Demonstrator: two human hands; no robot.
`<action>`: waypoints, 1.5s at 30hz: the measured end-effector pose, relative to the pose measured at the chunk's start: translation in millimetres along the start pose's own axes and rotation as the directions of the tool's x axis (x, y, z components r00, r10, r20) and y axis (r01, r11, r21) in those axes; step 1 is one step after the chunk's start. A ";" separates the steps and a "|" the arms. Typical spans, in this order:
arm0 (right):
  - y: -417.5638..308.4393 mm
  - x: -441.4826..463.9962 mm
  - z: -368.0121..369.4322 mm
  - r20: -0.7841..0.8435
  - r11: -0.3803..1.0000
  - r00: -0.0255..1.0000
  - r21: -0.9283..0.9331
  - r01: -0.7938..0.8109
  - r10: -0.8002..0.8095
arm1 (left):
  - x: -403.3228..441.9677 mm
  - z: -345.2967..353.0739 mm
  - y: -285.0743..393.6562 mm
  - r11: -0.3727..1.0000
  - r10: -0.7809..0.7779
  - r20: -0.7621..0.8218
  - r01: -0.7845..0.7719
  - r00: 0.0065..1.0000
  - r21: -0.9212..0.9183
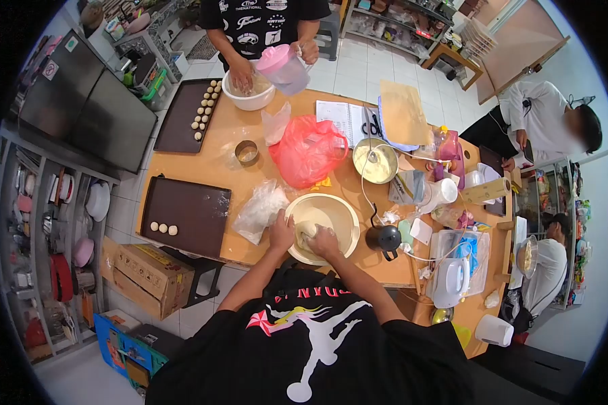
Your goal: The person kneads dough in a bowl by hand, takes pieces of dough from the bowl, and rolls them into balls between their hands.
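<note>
A cream-coloured basin (344,210) stands at the table's near edge. Inside it lies a pale lump of dough (307,230). My left hand (282,231) is at the basin's left rim, beside the dough; its fingers are too small to read clearly. My right hand (323,241) reaches into the basin with its fingers curled on the dough's right side. To the left of the basin lies a clear plastic bag of white powder (262,210). A dark tray (189,214) at the left holds several small dough balls (163,228).
Across the table, a co-worker has one hand (244,75) in a white bowl (250,101) and holds a pink-lidded jug (284,67). A red bag (307,152), a metal bowl (385,167) and a black kettle (384,238) stand nearby. Two people are at the right.
</note>
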State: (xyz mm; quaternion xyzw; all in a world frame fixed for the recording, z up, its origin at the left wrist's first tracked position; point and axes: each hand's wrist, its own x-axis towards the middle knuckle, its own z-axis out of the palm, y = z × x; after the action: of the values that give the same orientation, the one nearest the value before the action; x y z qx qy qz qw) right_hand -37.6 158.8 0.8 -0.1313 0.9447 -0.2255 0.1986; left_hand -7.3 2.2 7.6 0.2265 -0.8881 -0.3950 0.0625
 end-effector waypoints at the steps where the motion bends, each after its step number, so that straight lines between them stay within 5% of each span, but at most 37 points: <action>1: -7.9 -2.2 -8.2 0.008 0.999 1.000 0.048 -0.021 0.021 | 0.1 0.0 0.0 1.000 0.012 -0.010 -0.012 1.000 0.000; 9: -1.7 -6.3 -2.9 -0.069 0.921 0.985 0.368 -0.124 0.160 | 0.2 2.1 -1.0 1.000 0.010 -0.016 -0.011 1.000 -0.026; 12: -2.2 -7.9 -8.9 -0.113 0.942 0.966 0.274 -0.196 0.234 | 1.2 4.2 -4.7 0.999 0.030 -0.029 -0.031 0.999 -0.036; 15: 8.8 -1.2 4.5 -0.379 0.959 0.916 0.281 -0.024 0.133 | 1.7 5.2 -7.5 0.999 0.031 -0.031 -0.032 0.999 -0.026; 18: -10.0 -5.0 -31.9 -0.437 0.996 0.896 0.000 0.087 -0.078 | 1.7 3.9 -5.7 1.000 0.014 -0.002 -0.014 1.000 -0.027; 21: -2.4 0.2 -26.5 -0.434 0.979 0.880 -0.147 0.140 -0.191 | 1.8 1.0 -2.0 1.000 -0.002 0.024 0.002 1.000 -0.019; 27: 17.8 -4.7 -25.9 -0.107 0.977 0.991 0.190 0.098 -0.079 | 2.9 0.7 -1.7 1.000 -0.014 0.027 0.015 1.000 -0.016; 33: -12.8 -32.2 -51.3 -0.038 0.991 0.990 -0.014 0.132 -0.133 | 2.1 -4.3 4.6 1.000 -0.024 0.045 0.024 0.999 -0.012; 36: 6.2 -18.3 -30.0 -0.260 0.914 0.880 -0.194 0.356 -0.398 | 2.0 -2.3 1.5 1.000 -0.018 0.028 0.018 0.999 -0.009; 39: -1.8 -16.2 -42.0 -0.200 0.944 0.958 0.215 0.249 -0.207 | 2.4 -1.2 0.4 1.000 -0.006 0.021 0.006 1.000 0.005; 42: -15.2 -16.6 -54.3 -0.194 0.938 0.967 0.273 0.213 -0.163 | 1.8 0.1 -1.7 1.000 0.010 0.009 -0.010 1.000 -0.012; 45: -45.9 -24.7 -81.8 -0.040 1.000 0.999 -0.004 0.029 -0.029 | 1.6 1.4 -2.2 1.000 0.006 0.007 -0.006 1.000 -0.001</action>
State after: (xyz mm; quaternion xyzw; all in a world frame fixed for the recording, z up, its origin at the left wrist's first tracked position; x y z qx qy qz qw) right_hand -44.0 158.1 97.6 -0.1409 0.9468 -0.2293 0.1762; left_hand -8.3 1.1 4.9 0.2222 -0.8888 -0.3962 0.0606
